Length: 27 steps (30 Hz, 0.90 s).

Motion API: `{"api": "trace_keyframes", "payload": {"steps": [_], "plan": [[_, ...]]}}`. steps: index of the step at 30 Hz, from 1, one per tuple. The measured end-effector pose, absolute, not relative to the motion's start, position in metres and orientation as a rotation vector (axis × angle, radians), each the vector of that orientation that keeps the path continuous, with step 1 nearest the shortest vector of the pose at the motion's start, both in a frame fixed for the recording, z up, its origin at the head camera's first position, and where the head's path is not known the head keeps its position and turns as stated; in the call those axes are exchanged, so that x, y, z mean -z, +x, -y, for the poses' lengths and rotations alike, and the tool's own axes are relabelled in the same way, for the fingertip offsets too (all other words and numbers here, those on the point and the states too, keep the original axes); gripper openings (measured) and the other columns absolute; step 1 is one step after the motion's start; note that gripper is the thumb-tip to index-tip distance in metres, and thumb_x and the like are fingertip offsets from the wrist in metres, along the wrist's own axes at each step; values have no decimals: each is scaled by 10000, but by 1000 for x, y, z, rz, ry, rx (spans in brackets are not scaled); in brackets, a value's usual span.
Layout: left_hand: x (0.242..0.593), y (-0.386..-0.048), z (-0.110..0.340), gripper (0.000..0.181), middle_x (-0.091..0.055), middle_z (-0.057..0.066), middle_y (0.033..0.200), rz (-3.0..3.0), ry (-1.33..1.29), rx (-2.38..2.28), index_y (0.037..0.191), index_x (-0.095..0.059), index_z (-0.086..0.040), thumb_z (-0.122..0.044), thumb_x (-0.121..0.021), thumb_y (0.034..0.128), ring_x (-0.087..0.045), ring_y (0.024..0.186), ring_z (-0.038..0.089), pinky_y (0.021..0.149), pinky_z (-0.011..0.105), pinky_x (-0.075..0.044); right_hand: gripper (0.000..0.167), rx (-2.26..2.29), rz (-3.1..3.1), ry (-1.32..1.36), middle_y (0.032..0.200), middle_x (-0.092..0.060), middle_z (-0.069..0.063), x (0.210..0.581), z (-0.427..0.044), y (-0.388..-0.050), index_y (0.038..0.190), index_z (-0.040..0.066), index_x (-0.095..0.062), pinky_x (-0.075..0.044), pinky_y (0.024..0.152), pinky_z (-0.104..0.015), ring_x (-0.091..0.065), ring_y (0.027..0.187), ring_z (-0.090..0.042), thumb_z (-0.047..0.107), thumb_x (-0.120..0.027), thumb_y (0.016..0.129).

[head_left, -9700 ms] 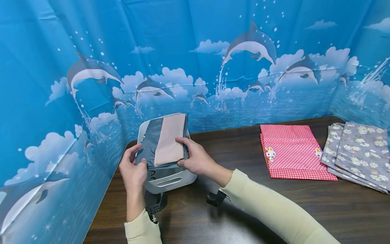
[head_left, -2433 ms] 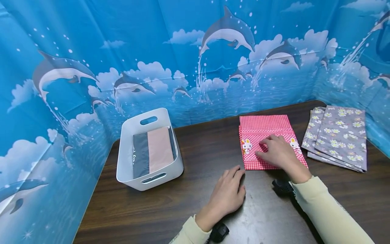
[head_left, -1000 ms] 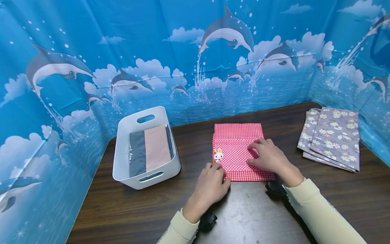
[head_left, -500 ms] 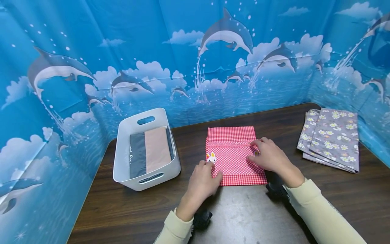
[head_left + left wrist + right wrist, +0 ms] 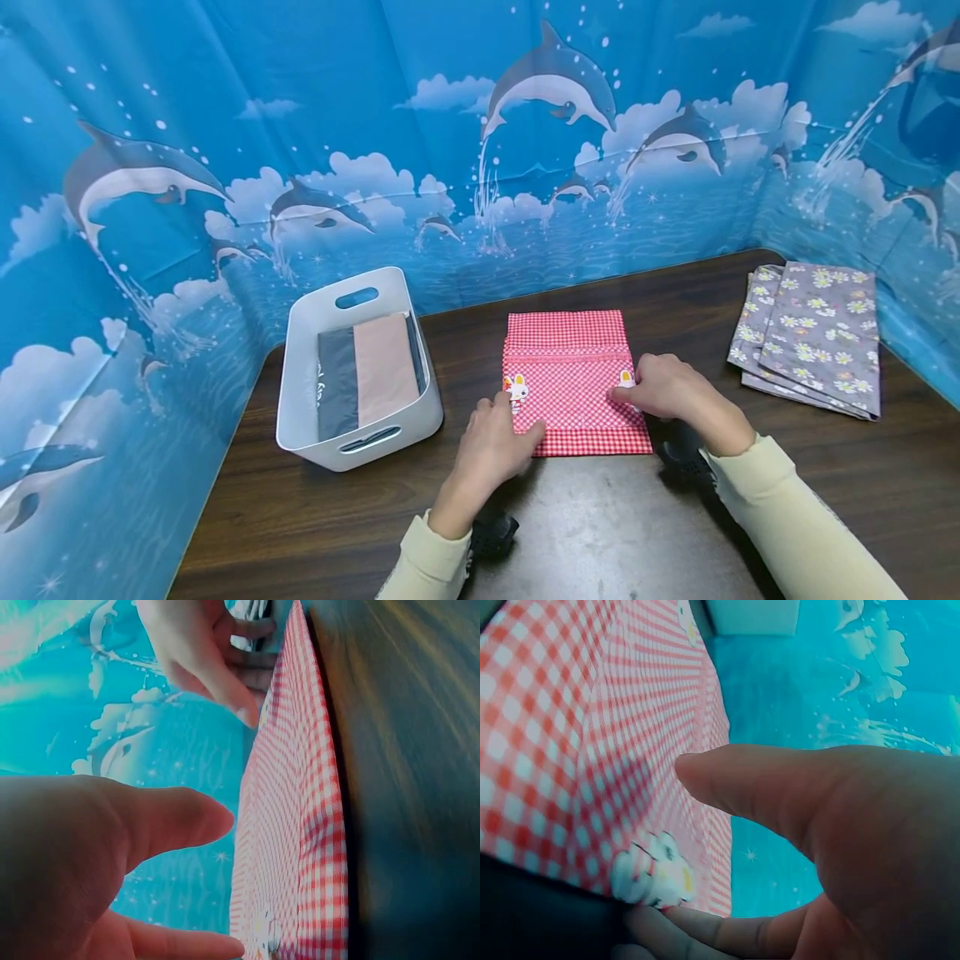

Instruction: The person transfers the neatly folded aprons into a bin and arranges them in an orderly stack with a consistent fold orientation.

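Note:
A folded red-and-white checked cloth with rabbit patches lies flat on the table between my two hands. At its left edge, my left hand touches the side with fingers extended, its thumb apart from them near the front corner. My right hand is at the right edge. In the right wrist view its thumb reaches over the cloth's top, while the other fingers lie along the edge by a rabbit patch. Neither hand visibly pinches the cloth.
To the left stands a white plastic bin with handle holes, holding a folded dark grey and pink cloth. Folded grey daisy-print cloths are stacked at the right. A blue dolphin-print curtain hangs behind the dark wooden table.
Earlier, both hands had the grey and pink cloth over the bin; now it lies inside. The red checked cloth has slid left toward the table's middle, and my right hand has shifted to its right edge.

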<state>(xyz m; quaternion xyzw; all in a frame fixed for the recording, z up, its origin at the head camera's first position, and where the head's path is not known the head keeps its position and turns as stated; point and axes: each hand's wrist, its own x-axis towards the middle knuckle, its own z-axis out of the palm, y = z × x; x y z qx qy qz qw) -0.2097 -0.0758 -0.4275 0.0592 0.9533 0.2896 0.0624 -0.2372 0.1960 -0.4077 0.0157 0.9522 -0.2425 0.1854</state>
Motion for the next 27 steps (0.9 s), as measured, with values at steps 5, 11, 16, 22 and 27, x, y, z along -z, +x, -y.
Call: {"api": "trace_keyframes", "payload": {"steps": [5, 11, 16, 22, 27], "plan": [[408, -202, 73, 752, -624, 293, 1286, -2821, 117, -941, 1460, -545, 88, -413, -766, 944, -631, 1190, 444, 973, 664, -529, 498, 725, -2710, 16, 640, -426, 34, 412, -190, -236, 662, 152, -487, -339, 554, -299, -419, 599, -131, 458, -763, 941], [429, -213, 81, 669, -648, 205, 1257, -2790, 155, -997, 1401, -610, 14, -479, -723, 961, -613, 1124, 357, 915, 549, -532, 474, 783, -2698, -62, 692, -445, 27, 413, -187, -236, 750, 125, -532, -336, 585, -310, -419, 648, -143, 484, -811, 887], [416, -212, 82, 635, -593, 168, 1123, -2703, 238, -1127, 1425, -580, 34, -384, -726, 970, -537, 984, 285, 792, 430, -464, 582, 860, -2687, -111, 882, -602, -60, 409, -188, -234, 1056, -10, -621, -422, 660, -320, -532, 789, -194, 484, -846, 848], [401, -208, 81, 640, -584, 167, 1094, -2612, 202, -1253, 1469, -527, 60, -246, -749, 953, -526, 919, 232, 737, 342, -436, 844, 1042, -2617, -142, 1090, -606, -160, 405, -185, -233, 1348, -99, -526, -485, 773, -358, -560, 957, -252, 462, -879, 825], [406, -212, 82, 691, -588, 194, 1203, -2523, 71, -1343, 1529, -463, 37, -247, -743, 964, -598, 1009, 255, 724, 308, -537, 983, 1140, -2591, -100, 1406, -479, -307, 405, -183, -232, 1527, -81, -415, -513, 1001, -542, -514, 1251, -397, 446, -880, 842]]}}
